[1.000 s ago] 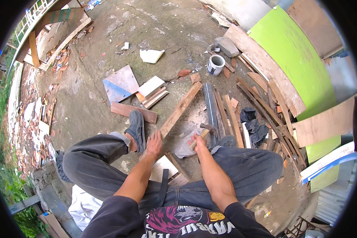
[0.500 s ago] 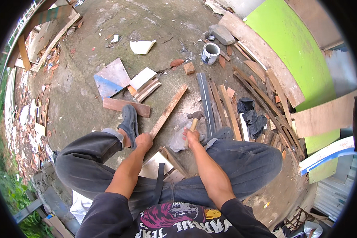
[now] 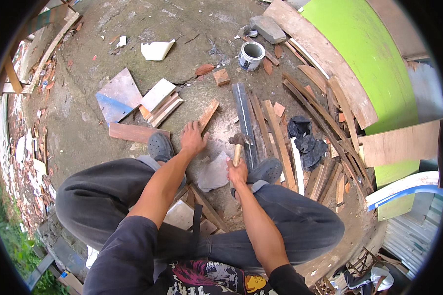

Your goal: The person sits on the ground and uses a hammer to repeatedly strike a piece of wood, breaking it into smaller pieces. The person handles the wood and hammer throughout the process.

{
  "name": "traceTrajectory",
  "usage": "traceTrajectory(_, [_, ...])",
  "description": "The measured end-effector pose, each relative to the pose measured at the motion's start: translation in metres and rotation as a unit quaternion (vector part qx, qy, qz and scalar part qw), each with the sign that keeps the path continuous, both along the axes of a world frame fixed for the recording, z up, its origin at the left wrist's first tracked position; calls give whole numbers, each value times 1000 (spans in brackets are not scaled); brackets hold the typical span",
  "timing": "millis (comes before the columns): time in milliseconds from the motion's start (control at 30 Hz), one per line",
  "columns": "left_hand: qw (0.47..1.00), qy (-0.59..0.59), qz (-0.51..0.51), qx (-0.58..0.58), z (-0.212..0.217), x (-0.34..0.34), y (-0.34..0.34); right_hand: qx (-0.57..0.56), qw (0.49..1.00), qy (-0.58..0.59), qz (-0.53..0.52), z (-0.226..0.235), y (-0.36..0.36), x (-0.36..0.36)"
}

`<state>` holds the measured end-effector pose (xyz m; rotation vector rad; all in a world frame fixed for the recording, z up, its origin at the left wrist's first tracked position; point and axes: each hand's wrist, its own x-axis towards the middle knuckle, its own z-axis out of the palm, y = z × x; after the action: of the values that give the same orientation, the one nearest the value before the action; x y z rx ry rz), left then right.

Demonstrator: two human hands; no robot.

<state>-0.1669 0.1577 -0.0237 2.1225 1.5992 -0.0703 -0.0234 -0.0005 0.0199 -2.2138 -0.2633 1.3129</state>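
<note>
Brown wooden strip (image 3: 210,113) lies partly under the left hand (image 3: 193,139), near the grey clog (image 3: 160,146), grip unclear; the right hand (image 3: 237,170) wraps a wooden-handled, dark-headed hammer (image 3: 237,152). Positioning seems underway; any strike would call for steadying the strip.

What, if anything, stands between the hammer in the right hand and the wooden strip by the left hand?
Nothing visible stands between the hammer and the far end of the wooden strip; dusty ground separates them. The left hand covers the strip's nearer part.
</note>
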Motion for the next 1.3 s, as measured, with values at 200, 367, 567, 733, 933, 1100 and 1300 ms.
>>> traceTrajectory(200, [998, -27, 52, 30, -70, -3, 12, 45, 982, -163, 84, -22, 22, 25])
traceTrajectory(367, [998, -48, 35, 17, -63, -3, 16, 113, 967, -219, 67, -30, 69, 27])
traceTrajectory(567, [998, -51, 25, -4, -60, 0, 22, 75, 969, -221, 82, -75, 99, 37])
traceTrajectory(733, [999, -48, 20, -17, -61, 1, 22, 61, 968, -229, 85, -70, 109, 51])
traceTrajectory(933, [999, -40, 21, -15, -62, -1, 22, 23, 978, -169, 120, -80, 106, 40])
traceTrajectory(1100, [999, -16, 15, -30, -61, 3, 25, 172, 953, -242, 64, -84, 98, 32])
traceTrajectory(1300, [1000, -24, 14, -8, -64, -3, 23, 45, 975, -173, 130, -63, 119, 38])
